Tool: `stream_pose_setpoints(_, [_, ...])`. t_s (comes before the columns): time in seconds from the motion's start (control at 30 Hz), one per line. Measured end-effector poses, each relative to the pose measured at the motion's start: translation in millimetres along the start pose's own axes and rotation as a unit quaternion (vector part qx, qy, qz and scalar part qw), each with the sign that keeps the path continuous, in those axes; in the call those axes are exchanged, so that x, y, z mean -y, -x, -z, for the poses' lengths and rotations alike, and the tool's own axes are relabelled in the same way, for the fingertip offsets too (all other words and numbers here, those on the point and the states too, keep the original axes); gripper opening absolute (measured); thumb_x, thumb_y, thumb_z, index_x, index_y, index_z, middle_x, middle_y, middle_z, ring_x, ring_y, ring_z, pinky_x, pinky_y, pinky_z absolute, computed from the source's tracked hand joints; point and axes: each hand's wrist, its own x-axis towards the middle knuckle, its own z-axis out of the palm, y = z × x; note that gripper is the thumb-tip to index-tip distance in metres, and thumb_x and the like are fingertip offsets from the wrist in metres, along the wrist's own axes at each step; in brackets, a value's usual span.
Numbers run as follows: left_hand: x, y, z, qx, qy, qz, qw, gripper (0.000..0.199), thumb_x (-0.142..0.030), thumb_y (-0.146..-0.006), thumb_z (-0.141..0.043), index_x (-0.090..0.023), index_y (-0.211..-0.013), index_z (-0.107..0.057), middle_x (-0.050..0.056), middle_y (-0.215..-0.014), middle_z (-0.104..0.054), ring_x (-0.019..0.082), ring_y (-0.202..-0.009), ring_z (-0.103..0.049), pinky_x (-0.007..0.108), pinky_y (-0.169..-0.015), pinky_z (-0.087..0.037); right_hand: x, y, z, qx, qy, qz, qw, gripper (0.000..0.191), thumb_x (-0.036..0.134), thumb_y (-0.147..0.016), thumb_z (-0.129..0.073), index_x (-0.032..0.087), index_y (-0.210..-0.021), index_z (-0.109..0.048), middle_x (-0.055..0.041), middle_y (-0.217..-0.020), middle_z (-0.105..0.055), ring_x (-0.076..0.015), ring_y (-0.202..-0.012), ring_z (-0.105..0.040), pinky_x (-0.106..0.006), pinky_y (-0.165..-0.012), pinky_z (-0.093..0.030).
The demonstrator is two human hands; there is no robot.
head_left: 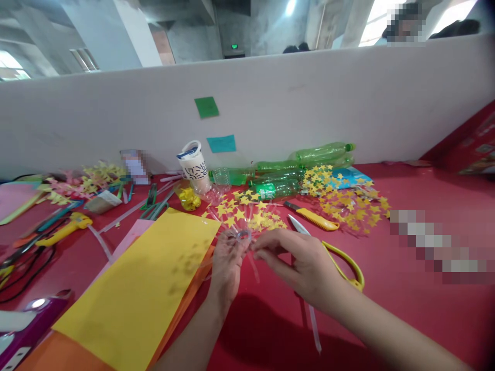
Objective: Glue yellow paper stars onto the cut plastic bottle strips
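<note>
Close to the tabletop's [406,319] near-left corner sits one purple gadget [42,327], beside one yellow sheet [143,278] overlapping orange paper [69,356]. Before the person, well in from the near edge, the left hand [228,260] grips a clear plastic ring [243,235] with strips fanning out, tipped with yellow stars [240,214]. At the ring's right side, the right hand [296,252] has thumb and finger nearly together; whether they pinch a strip, I cannot tell.

The piece looks well advanced: many strips carry stars, though bare ones hang below the ring. How many need finishing is unclear. Toward the right, a starry cluster [340,203], possibly more than one, seems done.

Counted: one pair of scissors [299,224], one craft knife [315,218], one glue gun [67,230] by the left edge, one white cup [194,167], and at least four green bottles [320,153] along the far edge. The stars are too many to count.
</note>
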Motion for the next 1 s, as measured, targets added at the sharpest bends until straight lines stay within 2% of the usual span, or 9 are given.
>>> stream_pose_setpoints(0.1, [-0.1,2.1,-0.7,0.01,-0.004,0.001,1.0,0.025,-0.022,-0.069,-0.07,-0.021,-0.089,-0.053,0.001,-0.083,-0.064,0.017,-0.079,-0.064,0.03,-0.075,-0.049,-1.9,1.8,-2.7,-0.025,0.014,0.0,1.0,0.02,0.013,-0.087,-0.051,0.021,-0.105,-0.057,-0.0008,-0.092,-0.068,-0.0101,-0.081,-0.063,-0.02,-0.07,-0.049])
stream_pose_setpoints(0.27, [0.2,2.9,-0.2,0.007,-0.007,-0.005,1.0,0.023,-0.02,-0.068,-0.07,-0.021,-0.086,-0.056,0.0,-0.082,-0.064,0.015,-0.077,-0.063,0.027,-0.073,-0.049,-3.3,2.4,-2.3,-0.023,0.049,0.038,0.998,0.019,0.015,-0.09,-0.05,0.021,-0.105,-0.06,-0.0026,-0.098,-0.069,-0.0111,-0.084,-0.064,-0.021,-0.076,-0.049])
stream_pose_setpoints(0.47, [1.5,2.6,0.5,0.008,-0.004,-0.008,1.0,0.027,-0.019,-0.067,-0.072,-0.02,-0.088,-0.054,0.001,-0.083,-0.063,0.015,-0.078,-0.063,0.025,-0.07,-0.049,-2.3,2.2,1.2,0.001,0.07,0.07,0.995,0.02,0.015,-0.093,-0.044,0.018,-0.103,-0.061,-0.0064,-0.093,-0.067,-0.0137,-0.083,-0.063,-0.026,-0.074,-0.051])
stream_pose_setpoints(0.6, [-0.6,3.4,-1.8,-0.005,-0.005,-0.001,1.0,0.024,-0.019,-0.068,-0.072,-0.02,-0.085,-0.054,0.001,-0.08,-0.064,0.013,-0.073,-0.061,0.025,-0.069,-0.047,-1.2,4.2,1.3,0.032,0.071,0.088,0.993,0.024,0.009,-0.092,-0.04,0.018,-0.103,-0.059,-0.0083,-0.102,-0.064,-0.0145,-0.092,-0.061,-0.027,-0.08,-0.051])
stream_pose_setpoints(0.7, [-2.6,4.2,-3.1,-0.011,0.0,0.005,1.0,0.026,-0.018,-0.067,-0.073,-0.02,-0.084,-0.054,0.0,-0.081,-0.066,0.013,-0.077,-0.062,0.024,-0.072,-0.046,1.5,6.6,0.6,0.046,0.072,0.075,0.994,0.024,0.006,-0.091,-0.038,0.017,-0.1,-0.058,-0.0093,-0.104,-0.063,-0.0165,-0.097,-0.06,-0.03,-0.083,-0.051])
stream_pose_setpoints(0.8, [-3.4,4.7,-3.3,0.001,-0.002,0.005,1.0,0.025,-0.019,-0.069,-0.072,-0.019,-0.086,-0.053,0.0,-0.084,-0.066,0.013,-0.078,-0.062,0.025,-0.073,-0.046,6.1,7.0,0.8,0.049,0.088,0.053,0.994,0.019,0.008,-0.091,-0.039,0.016,-0.094,-0.056,-0.0091,-0.097,-0.063,-0.0175,-0.09,-0.06,-0.031,-0.078,-0.051])
stream_pose_setpoints(1.0, [-3.5,4.9,-2.2,0.0,-0.011,-0.004,1.0,0.027,-0.017,-0.067,-0.071,-0.021,-0.084,-0.051,-0.004,-0.071,-0.058,0.009,-0.064,-0.056,0.022,-0.063,-0.044,13.1,1.7,3.0,0.055,0.067,0.016,0.996,0.012,0.013,-0.093,-0.043,0.018,-0.098,-0.053,-0.0053,-0.099,-0.06,-0.0147,-0.089,-0.058,-0.027,-0.078,-0.047])
